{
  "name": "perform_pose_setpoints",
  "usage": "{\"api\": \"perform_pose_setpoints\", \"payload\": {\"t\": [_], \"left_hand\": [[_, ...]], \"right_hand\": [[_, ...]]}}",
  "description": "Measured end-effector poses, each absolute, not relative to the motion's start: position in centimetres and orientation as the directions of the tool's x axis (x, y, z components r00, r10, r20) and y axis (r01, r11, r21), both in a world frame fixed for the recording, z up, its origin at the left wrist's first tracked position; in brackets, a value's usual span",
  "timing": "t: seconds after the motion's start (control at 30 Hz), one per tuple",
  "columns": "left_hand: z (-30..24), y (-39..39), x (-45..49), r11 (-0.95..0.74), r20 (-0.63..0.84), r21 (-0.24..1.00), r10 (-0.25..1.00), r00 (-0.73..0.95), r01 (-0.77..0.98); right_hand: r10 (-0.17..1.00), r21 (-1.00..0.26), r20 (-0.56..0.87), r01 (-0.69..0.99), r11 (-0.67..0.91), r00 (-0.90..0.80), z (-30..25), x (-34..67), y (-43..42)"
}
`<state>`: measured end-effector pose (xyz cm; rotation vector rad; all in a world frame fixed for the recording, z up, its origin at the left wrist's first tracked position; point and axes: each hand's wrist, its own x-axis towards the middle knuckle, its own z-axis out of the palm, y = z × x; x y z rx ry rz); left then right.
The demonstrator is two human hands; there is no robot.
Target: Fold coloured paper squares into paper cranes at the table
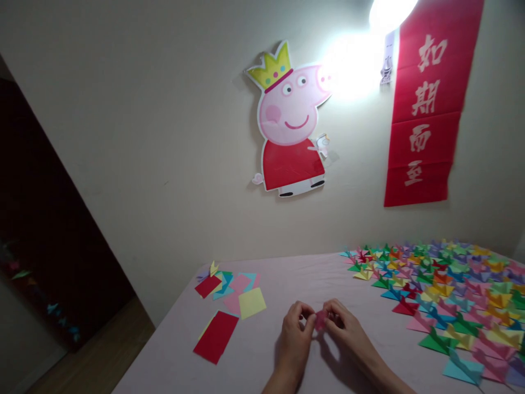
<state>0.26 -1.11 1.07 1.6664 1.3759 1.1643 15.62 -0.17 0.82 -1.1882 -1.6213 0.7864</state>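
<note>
Left hand (296, 328) and right hand (339, 323) both pinching small pink paper (320, 320), 5 o'clock; grip covers its edges, folds too blurred to read. Folded paper shapes (443, 290) at 4 o'clock, cropped by frame. Red-topped paper stack (216, 337), 7 o'clock, lower sheets mostly hidden.

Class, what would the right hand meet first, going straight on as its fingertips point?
The right hand would probably meet the left hand, beyond the small pink piece they hold between them; depth is hard to judge.
</note>
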Motion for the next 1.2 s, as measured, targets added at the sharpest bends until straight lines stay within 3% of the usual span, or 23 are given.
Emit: {"api": "perform_pose_setpoints", "payload": {"t": [0.17, 0.37, 0.57, 0.67, 0.83, 0.97, 1.2], "left_hand": [[0.8, -0.9, 0.1, -0.18, 0.203, 0.88, 0.979, -0.005, 0.439], [1.0, -0.6, 0.4, -0.221, 0.239, 0.752, 0.969, 0.056, 0.621], [1.1, -0.4, -0.6, -0.422, 0.315, 0.449, 0.9, 0.303, 0.787], [1.2, -0.6, -1.3, -0.516, 0.325, 0.392, 0.852, 0.41, 0.761], [1.7, -0.6, -1.5, -0.533, 0.307, 0.384, 0.844, 0.44, 0.754], [1.9, -0.2, -1.5, -0.539, 0.298, 0.403, 0.842, 0.451, 0.74], [1.2, 0.9, -1.3, -0.57, 0.292, 0.327, 0.819, 0.493, 0.753]], "right_hand": [[0.961, -0.836, 0.231, 0.474, 0.276, -0.152, 0.9, 16.7, 0.6], [0.93, -0.525, 0.263, 0.77, 0.362, -0.258, 1.0, 16.9, 1.3], [0.745, -0.435, 0.371, 0.606, 0.666, -0.554, 1.4, 17.5, 1.3], [0.682, -0.348, 0.385, 0.586, 0.732, -0.622, 1.2, 17.8, 1.2], [0.63, -0.131, 0.411, 0.641, 0.756, -0.659, 0.5, 17.9, 1.4], [0.685, -0.155, 0.389, 0.69, 0.707, -0.616, -0.1, 17.9, 1.6], [0.781, -0.341, 0.313, 0.704, 0.623, -0.54, 0.3, 18.0, 1.4]]}}
